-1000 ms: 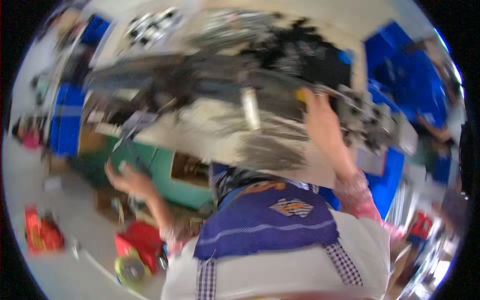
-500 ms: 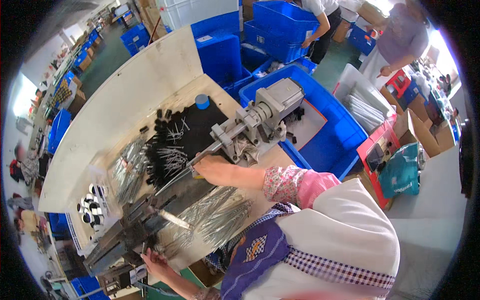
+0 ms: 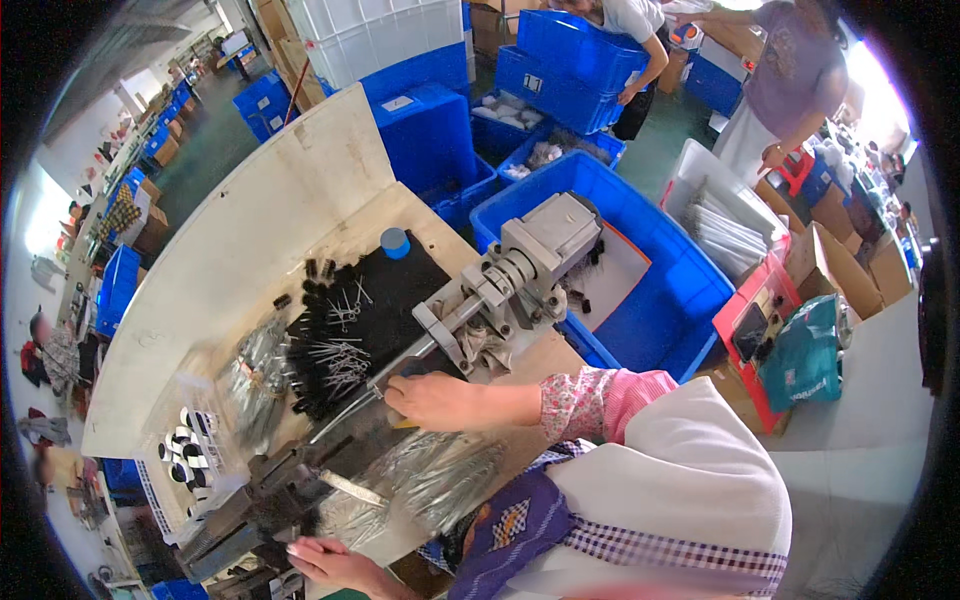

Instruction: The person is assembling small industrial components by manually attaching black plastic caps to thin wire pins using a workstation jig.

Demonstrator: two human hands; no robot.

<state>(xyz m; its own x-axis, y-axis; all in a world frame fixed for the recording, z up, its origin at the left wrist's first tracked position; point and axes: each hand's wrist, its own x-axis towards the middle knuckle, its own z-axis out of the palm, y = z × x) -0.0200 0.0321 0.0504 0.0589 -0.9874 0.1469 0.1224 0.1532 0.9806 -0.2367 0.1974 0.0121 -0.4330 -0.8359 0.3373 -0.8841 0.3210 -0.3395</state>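
My right hand (image 3: 428,400) is closed at the rail of a bench machine (image 3: 300,490), its fingertips on a thin metal rod (image 3: 345,416) that lies along the rail. A bit of something yellow shows under that hand. Up and to the right, the machine's grey motor and shaft head (image 3: 515,268) stands in line with the rail. My left hand (image 3: 335,566) is at the machine's lower left end, fingers stretched out and touching or close to it; their tips are partly hard to see. Bundles of thin metal wires (image 3: 440,475) lie on the near side of the rail.
Beyond the rail, loose wire pieces and small black brushes lie on a black mat (image 3: 400,290) with a blue round cap (image 3: 395,243). A white basket (image 3: 150,470) holds black-and-white rolls. A curved white board (image 3: 250,240) borders the bench. A blue bin (image 3: 680,310) stands right; two people work beyond.
My left hand has moved slightly right and down, its fingers straighter. My right hand stays at the rail, a little lower in view. The whole view has shifted slightly.
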